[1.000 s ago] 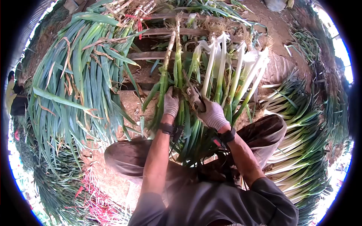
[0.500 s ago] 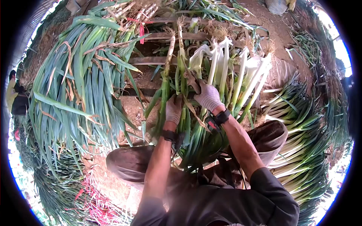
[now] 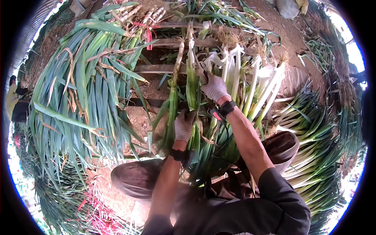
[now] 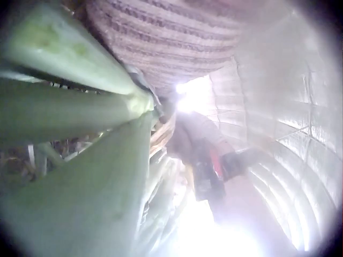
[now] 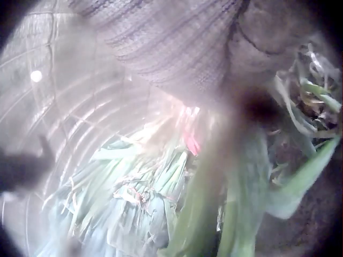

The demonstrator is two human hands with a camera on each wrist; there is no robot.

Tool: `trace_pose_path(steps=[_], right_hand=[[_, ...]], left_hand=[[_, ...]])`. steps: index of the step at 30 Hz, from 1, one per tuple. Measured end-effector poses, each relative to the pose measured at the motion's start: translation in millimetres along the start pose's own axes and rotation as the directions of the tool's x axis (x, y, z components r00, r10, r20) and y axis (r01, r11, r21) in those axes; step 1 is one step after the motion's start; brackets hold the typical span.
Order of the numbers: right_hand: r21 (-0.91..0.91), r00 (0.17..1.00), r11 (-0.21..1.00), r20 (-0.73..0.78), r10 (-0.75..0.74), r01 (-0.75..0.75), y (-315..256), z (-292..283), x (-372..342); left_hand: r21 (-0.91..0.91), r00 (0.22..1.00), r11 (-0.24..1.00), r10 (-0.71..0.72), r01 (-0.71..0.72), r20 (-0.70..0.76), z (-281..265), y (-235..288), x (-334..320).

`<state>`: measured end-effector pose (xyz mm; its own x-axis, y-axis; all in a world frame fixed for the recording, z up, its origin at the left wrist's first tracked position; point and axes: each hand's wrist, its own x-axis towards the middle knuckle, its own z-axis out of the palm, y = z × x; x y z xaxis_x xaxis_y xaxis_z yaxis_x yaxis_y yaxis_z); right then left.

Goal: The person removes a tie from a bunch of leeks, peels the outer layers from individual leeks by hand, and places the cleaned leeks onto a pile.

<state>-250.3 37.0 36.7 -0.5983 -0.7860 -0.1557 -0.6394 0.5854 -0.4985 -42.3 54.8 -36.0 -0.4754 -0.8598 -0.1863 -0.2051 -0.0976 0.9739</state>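
A long green onion (image 3: 190,84) stretches away from the person, its rooted end at the far side. Lower down among its leaves, the gloved left hand (image 3: 184,126) grips it. Higher up, the gloved right hand (image 3: 214,87) has its fingers and thumb at the stalk's right side, pinching its outer layer. Thick green leaves (image 4: 80,112) fork out beside the striped glove in the left wrist view. The fingertips are blurred in the right wrist view, over green leaves (image 5: 201,214). An unpeeled green onion (image 3: 173,90) lies just left.
White-stalked green onions (image 3: 256,88) lie to the right on wooden slats (image 3: 156,68). A big leafy bundle (image 3: 82,86) with a red tie (image 3: 149,39) is at left. Rows of pale onions (image 3: 309,156) line the right side; red strips (image 3: 103,211) lie lower left.
The right hand has moved up along the stalk, away from the body. The left hand has slid slightly lower. The onion's upper stalk now shows paler, and a dry leaf hangs by the left hand.
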Motion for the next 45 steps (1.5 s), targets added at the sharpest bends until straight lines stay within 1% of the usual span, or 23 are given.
trace_pose_path(steps=[4, 7, 10, 13, 17, 19, 23, 24, 25, 26, 28, 29, 31, 32, 33, 35, 36, 37, 39, 41, 42, 43, 45], right_hand=[[-0.01, 0.999, 1.0, -0.032, -0.018, 0.017, -1, 3, 26], [0.007, 0.999, 0.999, -0.033, -0.04, 0.04, 1, 7, 45], [0.009, 0.994, 0.998, -0.086, -0.067, 0.068, -1, 8, 61], [0.009, 1.0, 1.0, -0.006, 0.004, -0.004, -15, -3, 75], [-0.011, 1.0, 1.0, 0.004, 0.012, -0.012, -18, -3, 90], [0.088, 0.999, 0.996, 0.044, -0.014, 0.01, -13, -7, 72], [0.208, 0.986, 0.977, 0.148, -0.083, 0.051, 3, -7, 14], [0.175, 0.987, 0.984, 0.145, -0.064, 0.038, 5, -10, -7], [0.188, 0.987, 0.978, 0.108, -0.115, 0.093, 8, -17, -32], [0.181, 0.991, 0.983, 0.12, -0.063, 0.041, 13, -16, -50], [0.117, 0.983, 0.992, 0.172, -0.064, 0.044, 18, -21, -92], [0.111, 0.978, 0.992, 0.193, -0.073, 0.053, 21, -19, -110], [0.172, 0.985, 0.979, 0.115, -0.127, 0.106, 38, -13, -140], [0.203, 0.986, 0.97, 0.076, -0.15, 0.132, 46, -12, -150], [0.218, 0.992, 0.976, 0.118, -0.038, 0.011, 50, -16, -153], [0.23, 1.0, 0.973, 0.016, -0.016, 0.012, 76, -4, -157], [0.277, 1.0, 0.96, 0.009, -0.027, 0.024, 68, -11, -162], [0.216, 0.995, 0.973, 0.064, 0.071, -0.083, 59, -18, -165], [0.213, 1.0, 0.977, -0.006, 0.005, -0.003, 49, -26, -181], [0.202, 0.989, 0.979, 0.149, -0.015, -0.015, 32, -25, -198], [0.207, 0.973, 0.966, 0.136, -0.188, 0.157, 33, -14, -210], [0.218, 0.95, 0.972, 0.274, -0.15, 0.09, 15, -22, -220], [0.283, 0.954, 0.951, 0.228, -0.197, 0.128, 13, -6, -230]], left_hand=[[0.003, 0.999, 1.0, -0.029, 0.029, 0.022, -3, 11, -3], [-0.067, 1.0, 0.998, -0.011, 0.013, 0.027, -4, -7, 0], [-0.11, 0.993, 0.988, -0.097, 0.104, 0.067, -7, 2, -3], [-0.158, 0.996, 0.984, -0.08, 0.087, 0.049, -5, 2, -4], [-0.054, 0.985, 0.984, -0.164, 0.167, 0.052, -13, -9, -2], [-0.057, 0.966, 0.966, -0.248, 0.252, 0.068, -13, -11, -2], [-0.046, 0.989, 0.99, -0.126, 0.13, 0.083, -13, -18, -1], [-0.024, 0.993, 0.996, -0.087, 0.09, 0.084, -12, -11, -3], [-0.002, 0.995, 0.999, -0.048, 0.049, 0.089, -11, -6, -4], [-0.06, 0.994, 0.997, -0.04, 0.046, 0.097, -10, -8, -4], [-0.176, 0.994, 0.984, -0.02, 0.04, 0.111, -4, -14, -5], [-0.077, 0.992, 0.997, -0.004, 0.013, 0.122, -4, -11, -6], [0.126, 0.989, 0.991, 0.023, -0.041, 0.146, -5, 1, -9], [0.163, 0.989, 0.985, 0.038, -0.062, 0.146, -2, 5, -15], [0.242, 0.985, 0.967, 0.042, -0.081, 0.166, 3, 9, -22], [0.399, 0.977, 0.909, 0.044, -0.125, 0.208, 15, 16, -38], [0.477, 0.975, 0.871, 0.011, -0.118, 0.221, 22, 23, -48], [0.547, 0.97, 0.82, 0.037, -0.166, 0.239, 25, 30, -57], [0.657, 0.951, 0.73, -0.027, -0.191, 0.307, 9, 65, -61], [0.82, 0.991, 0.565, -0.026, -0.09, 0.127, -21, 62, -46], [0.81, 0.999, 0.586, 0.054, -0.035, 0.005, -35, 64, -37], [0.79, 0.984, 0.612, 0.131, 0.016, -0.121, -48, 66, -30], [0.891, 0.994, 0.443, -0.004, 0.102, -0.112, -69, 55, -19]])
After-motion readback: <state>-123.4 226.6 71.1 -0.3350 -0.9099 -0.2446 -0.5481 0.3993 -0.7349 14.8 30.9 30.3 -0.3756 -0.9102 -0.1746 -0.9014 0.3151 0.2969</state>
